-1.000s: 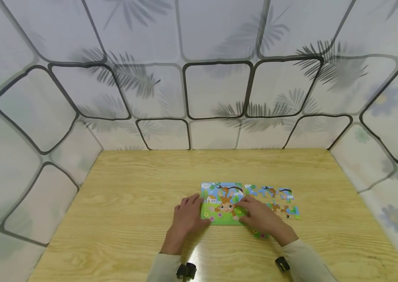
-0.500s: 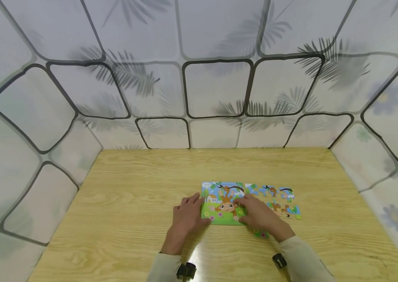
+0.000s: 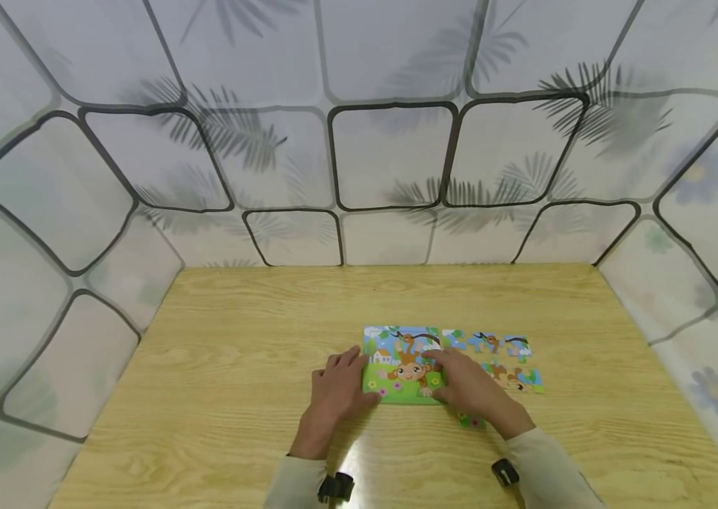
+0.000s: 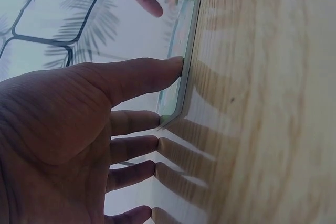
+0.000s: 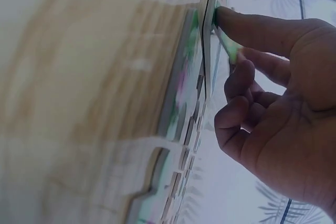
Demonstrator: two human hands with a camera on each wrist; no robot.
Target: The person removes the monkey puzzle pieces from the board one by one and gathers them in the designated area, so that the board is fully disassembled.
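A square jigsaw board (image 3: 397, 390) with a cartoon monkey, a house and flowers lies at the middle of the table. My left hand (image 3: 338, 387) rests along its left side. In the left wrist view the left thumb (image 4: 152, 74) touches the board's near edge, and the straight fingertips reach the table and the board's corner. Over the board's right side, my right hand (image 3: 468, 385) pinches a green puzzle piece (image 5: 229, 48) between thumb and index finger. The piece is tilted at the board's edge. The other right fingers are curled. This hand hides part of the board and some loose pieces.
Several loose puzzle pieces (image 3: 516, 380) lie right of the board, some in a row near its top right. Another piece (image 3: 472, 422) lies below the right hand. Patterned fabric walls (image 3: 390, 162) enclose the wooden table (image 3: 238, 339) at the back and sides.
The right index fingertip has shifted slightly farther up the board. The left hand stays in place at the board's left side. The head view has tilted slightly.
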